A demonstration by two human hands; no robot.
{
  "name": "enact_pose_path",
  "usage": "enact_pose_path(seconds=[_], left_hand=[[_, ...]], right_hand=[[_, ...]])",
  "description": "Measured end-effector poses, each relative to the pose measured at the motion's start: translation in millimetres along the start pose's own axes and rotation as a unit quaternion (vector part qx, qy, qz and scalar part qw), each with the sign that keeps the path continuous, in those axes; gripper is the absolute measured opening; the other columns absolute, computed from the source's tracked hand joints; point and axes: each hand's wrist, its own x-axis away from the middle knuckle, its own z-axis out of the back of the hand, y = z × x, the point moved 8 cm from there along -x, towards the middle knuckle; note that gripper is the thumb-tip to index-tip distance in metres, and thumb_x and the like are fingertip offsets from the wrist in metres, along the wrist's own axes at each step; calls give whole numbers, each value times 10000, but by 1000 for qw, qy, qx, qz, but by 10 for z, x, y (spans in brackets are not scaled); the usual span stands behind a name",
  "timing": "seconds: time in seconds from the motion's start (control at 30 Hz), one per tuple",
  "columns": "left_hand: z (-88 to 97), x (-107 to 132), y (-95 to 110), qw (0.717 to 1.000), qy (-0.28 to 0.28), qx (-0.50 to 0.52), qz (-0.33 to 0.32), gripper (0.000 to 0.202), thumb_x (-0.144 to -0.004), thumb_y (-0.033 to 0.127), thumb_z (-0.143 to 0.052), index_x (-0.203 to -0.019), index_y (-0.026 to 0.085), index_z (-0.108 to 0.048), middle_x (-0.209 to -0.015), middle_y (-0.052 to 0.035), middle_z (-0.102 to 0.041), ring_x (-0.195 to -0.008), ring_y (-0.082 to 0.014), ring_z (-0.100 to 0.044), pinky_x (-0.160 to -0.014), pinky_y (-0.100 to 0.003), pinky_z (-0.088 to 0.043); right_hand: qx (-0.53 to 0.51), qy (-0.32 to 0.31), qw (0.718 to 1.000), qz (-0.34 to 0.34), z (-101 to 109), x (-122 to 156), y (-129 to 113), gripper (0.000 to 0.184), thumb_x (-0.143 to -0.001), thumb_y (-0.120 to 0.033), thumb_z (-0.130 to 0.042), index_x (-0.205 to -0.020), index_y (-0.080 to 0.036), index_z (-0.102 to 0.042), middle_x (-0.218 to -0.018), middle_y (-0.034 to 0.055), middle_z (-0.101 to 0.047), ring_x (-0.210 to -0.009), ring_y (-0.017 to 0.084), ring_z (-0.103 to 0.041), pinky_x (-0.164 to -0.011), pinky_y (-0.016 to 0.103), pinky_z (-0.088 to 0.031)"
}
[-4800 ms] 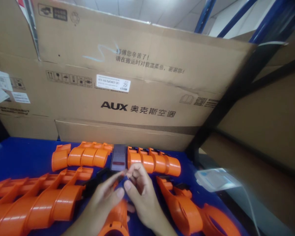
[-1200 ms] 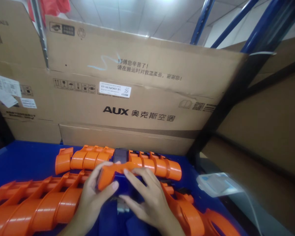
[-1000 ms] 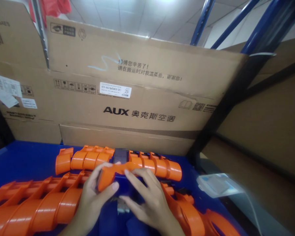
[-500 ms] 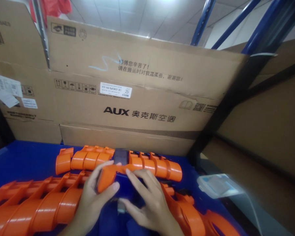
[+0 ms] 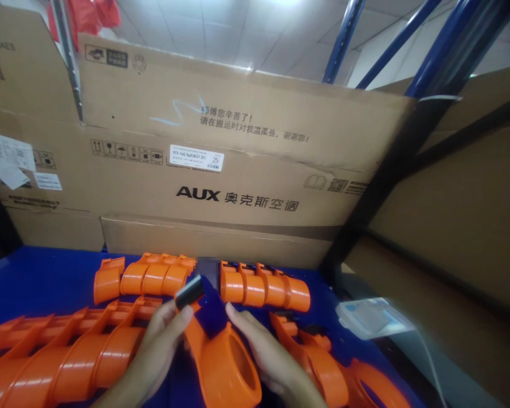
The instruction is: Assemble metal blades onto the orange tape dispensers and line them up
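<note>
One tape dispenser is held, four make up the back left row, four the back right row. At least four lie front left, at least two front right. One plastic box shows.

Left grip: a bare human hand, slim thumb with rounded tip
Left forearm: uncovered from wrist to where the view ends
Right grip: also a bare hand, slender, some fingers hidden
Right forearm: uncovered likewise, plain
</note>
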Motion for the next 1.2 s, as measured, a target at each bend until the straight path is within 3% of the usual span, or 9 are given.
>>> enact_pose_path(seconds=[0.23,0.37,0.57,0.67,0.83,0.93,1.0,1.1,1.2], left_hand=[[58,-115,144,998,58,15,-37,351,-721,401,-845,-943,144,-754,-840,-57,-786,-765,-210,-720,-715,-285,-558],[95,-124,220,992,99,50,-55,314,-742,445,-822,-822,166,-701,-676,14,-717,-599,-143,-653,-571,-223,-518],[95,-151,240,992,89,60,-67,362,-754,501,-796,-762,166,-658,-692,-3,-695,-625,-146,-636,-556,-219,-504],[17,-169,228,996,55,54,-48,416,-791,564,-736,-858,155,-698,-608,18,-621,-562,-128,-572,-571,-239,-518],[-186,-124,161,999,-33,1,4,659,-840,699,-566,-1105,114,-712,-760,-44,-642,-552,-137,-554,-603,-348,-563],[-216,-93,141,997,-70,-39,0,566,-865,620,-595,-1135,135,-710,-882,-66,-642,-590,-144,-586,-568,-323,-543],[-221,-79,123,993,-95,-75,-7,439,-884,527,-623,-1069,144,-728,-850,-51,-627,-586,-133,-584,-550,-287,-514],[-225,-64,103,983,-122,-133,-26,309,-904,441,-628,-989,162,-732,-801,-29,-614,-572,-120,-576,-538,-255,-477],[-239,-53,90,974,-137,-176,-37,282,-912,426,-622,-973,172,-727,-770,-21,-610,-565,-122,-572,-527,-246,-454]], right_hand=[[64,-57,978,189,-36,58,-383,550,-931,-655,-492,-1247,-234,-653,-1313,105,-648,-1270,307,-549,-1106,480,-378],[180,-84,928,314,-135,285,-660,643,-852,-611,-656,-1390,-283,-522,-1425,117,-542,-1327,317,-498,-1109,481,-387],[375,-3,823,425,-296,423,-739,547,-746,-375,-840,-1233,-241,-630,-1295,132,-621,-1230,313,-581,-1081,465,-438],[385,73,817,424,-212,428,-771,548,-723,-384,-857,-1206,-231,-648,-1218,130,-687,-1158,329,-631,-1032,485,-488],[280,147,894,318,212,428,-896,454,-779,-459,-787,-1145,-211,-685,-1147,114,-745,-1019,311,-717,-911,429,-580],[218,238,898,299,673,558,-1116,468,-780,-510,-758,-1112,-187,-690,-1094,118,-767,-1004,314,-729,-901,412,-583],[228,333,868,288,1052,699,-1275,497,-762,-536,-745,-1098,-174,-689,-1083,129,-770,-1020,334,-722,-893,415,-580],[347,481,775,220,1575,917,-1441,511,-766,-598,-684,-1059,-181,-717,-959,131,-789,-947,353,-731,-832,412,-567],[477,510,704,128,1911,935,-1459,539,-821,-646,-573,-1021,-173,-737,-843,133,-787,-836,354,-737,-771,407,-535]])
